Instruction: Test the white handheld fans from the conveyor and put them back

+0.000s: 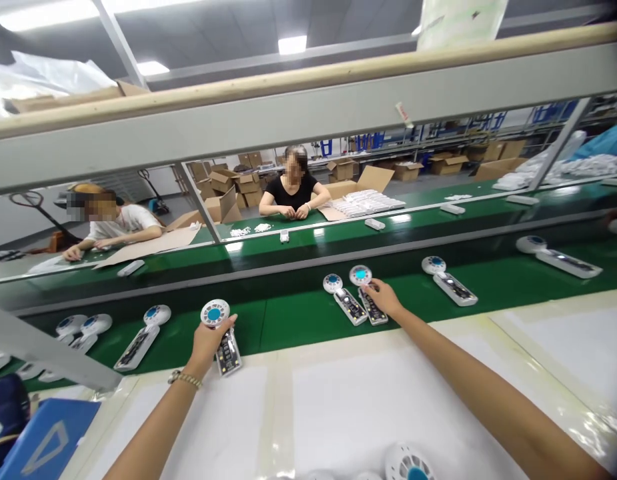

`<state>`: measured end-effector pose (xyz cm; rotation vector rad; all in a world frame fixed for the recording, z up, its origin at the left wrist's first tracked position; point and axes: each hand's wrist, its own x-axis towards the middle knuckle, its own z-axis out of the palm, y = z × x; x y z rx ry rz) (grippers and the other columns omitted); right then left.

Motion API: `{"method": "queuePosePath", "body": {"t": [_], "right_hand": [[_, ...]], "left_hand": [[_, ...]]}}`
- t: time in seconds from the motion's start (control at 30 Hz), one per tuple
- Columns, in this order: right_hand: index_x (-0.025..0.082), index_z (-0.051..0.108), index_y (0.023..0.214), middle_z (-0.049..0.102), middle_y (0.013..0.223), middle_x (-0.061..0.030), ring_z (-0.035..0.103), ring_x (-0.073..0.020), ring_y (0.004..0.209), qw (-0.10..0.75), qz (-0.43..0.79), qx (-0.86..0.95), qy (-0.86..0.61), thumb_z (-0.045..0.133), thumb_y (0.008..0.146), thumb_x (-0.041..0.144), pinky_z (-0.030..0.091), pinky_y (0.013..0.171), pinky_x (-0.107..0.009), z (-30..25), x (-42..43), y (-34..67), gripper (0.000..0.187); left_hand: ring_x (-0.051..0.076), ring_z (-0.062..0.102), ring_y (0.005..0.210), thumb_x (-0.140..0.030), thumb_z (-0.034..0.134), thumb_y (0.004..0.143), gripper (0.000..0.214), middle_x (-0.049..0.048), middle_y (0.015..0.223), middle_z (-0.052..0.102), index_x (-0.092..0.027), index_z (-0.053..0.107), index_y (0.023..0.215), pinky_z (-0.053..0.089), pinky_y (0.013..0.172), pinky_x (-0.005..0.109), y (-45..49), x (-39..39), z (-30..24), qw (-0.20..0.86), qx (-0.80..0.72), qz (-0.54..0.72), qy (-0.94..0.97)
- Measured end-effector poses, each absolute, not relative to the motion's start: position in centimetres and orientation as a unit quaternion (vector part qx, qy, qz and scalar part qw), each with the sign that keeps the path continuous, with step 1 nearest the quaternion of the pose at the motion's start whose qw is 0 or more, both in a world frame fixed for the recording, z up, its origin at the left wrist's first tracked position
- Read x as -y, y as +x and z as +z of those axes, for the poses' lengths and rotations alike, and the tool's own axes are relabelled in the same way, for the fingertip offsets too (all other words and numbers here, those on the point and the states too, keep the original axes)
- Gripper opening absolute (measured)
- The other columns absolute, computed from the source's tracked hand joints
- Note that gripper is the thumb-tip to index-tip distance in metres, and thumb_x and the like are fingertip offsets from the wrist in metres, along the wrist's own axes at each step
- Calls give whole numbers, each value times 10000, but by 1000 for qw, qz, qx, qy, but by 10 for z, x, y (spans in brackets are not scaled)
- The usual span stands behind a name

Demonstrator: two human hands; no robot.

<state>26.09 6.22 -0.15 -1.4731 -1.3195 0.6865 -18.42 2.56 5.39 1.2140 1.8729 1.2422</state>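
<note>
My left hand (207, 347) is closed around the neck of a white handheld fan (229, 357) with a blue centre. That fan's handle is uncovered, with a dark circuit board showing, and hangs over the near edge of the green conveyor belt (278, 327). Farther right, my right hand (384, 298) grips a similar handheld fan (361, 275) near its neck, over the belt. Just left of it lies another open-backed fan (349, 305), its handle close against the held one. The fingertips of my right hand are partly hidden.
More fans lie along the belt, such as one at left (138, 347) and one at right (455, 288). A white worktable (348, 400) is in front of me, with fans at its bottom edge (409, 463). A metal post (53, 350) stands left. Two people sit across a second belt.
</note>
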Motion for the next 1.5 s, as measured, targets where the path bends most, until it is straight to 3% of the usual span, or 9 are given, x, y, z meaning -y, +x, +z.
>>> {"method": "queuePosePath", "body": {"t": [0.2, 0.4, 0.5, 0.67, 0.77, 0.97, 1.17, 1.37, 1.5], "right_hand": [[177, 628, 848, 636, 970, -54, 563, -187, 955, 429, 201, 635, -610, 556, 819, 326, 404, 900, -367, -2, -52, 263, 169], [100, 580, 1024, 547, 1147, -218, 454, -351, 1140, 381, 117, 517, -758, 528, 776, 299, 345, 931, -455, 23, -51, 365, 322], [40, 605, 895, 587, 976, -299, 512, -443, 1020, 329, 143, 446, -820, 574, 737, 369, 395, 791, -508, 27, -51, 412, 366], [138, 593, 546, 629, 598, -114, 626, -292, 676, 289, 263, 474, -789, 632, 675, 449, 428, 577, -309, 15, -42, 426, 339], [150, 614, 585, 645, 628, -62, 630, -236, 671, 307, 296, 486, -763, 681, 630, 376, 413, 556, -252, 8, -38, 410, 241], [133, 628, 674, 668, 697, -112, 646, -271, 752, 397, 373, 443, -711, 602, 706, 442, 475, 594, -301, 4, -22, 371, 311], [208, 576, 1002, 622, 1128, -87, 634, -235, 928, 564, 569, 369, -472, 622, 741, 305, 538, 760, -366, 14, 22, 339, 283], [236, 575, 940, 684, 866, -32, 641, -182, 615, 577, 604, 289, -468, 619, 754, 303, 545, 542, -316, 15, 44, 307, 202], [221, 580, 956, 684, 942, -48, 664, -204, 711, 564, 619, 302, -455, 626, 738, 314, 552, 653, -338, 6, 52, 280, 241]], "left_hand": [[337, 611, 826, -520, 733, 429, 712, 193, 931, 636, -73, 542, 949, 464, 681, 391, -215, -56, 55, 151, -775, 307, 531], [444, 379, 1159, -495, 547, 620, 679, 288, 1197, 449, -40, 465, 1117, 334, 878, 527, -158, -59, 69, 0, -766, 241, 597], [414, 315, 1224, -425, 559, 644, 576, 265, 1251, 412, -65, 492, 1089, 310, 939, 490, -87, -59, 71, 104, -719, 215, 653], [303, 624, 773, -512, 615, 627, 401, 164, 788, 642, -124, 577, 723, 490, 633, 356, 25, -75, 46, 284, -698, 169, 636], [280, 629, 664, -488, 636, 629, 380, 154, 711, 638, -129, 546, 712, 472, 492, 315, 56, -89, 32, 346, -705, 187, 590], [235, 641, 712, -313, 663, 658, 239, 98, 704, 639, -148, 512, 742, 490, 517, 267, 37, -88, 35, 467, -656, 301, 511], [169, 654, 757, -334, 633, 728, 292, 95, 976, 651, -168, 527, 945, 541, 682, 299, -31, -29, 57, 603, -529, 415, 429], [236, 646, 869, -183, 655, 681, 383, 119, 1232, 548, -185, 528, 1042, 549, 708, 378, -100, 42, 58, 674, -445, 467, 359], [242, 640, 891, -159, 676, 647, 397, 123, 1231, 542, -178, 534, 1017, 544, 741, 396, -122, 68, 41, 643, -460, 497, 357]]}}
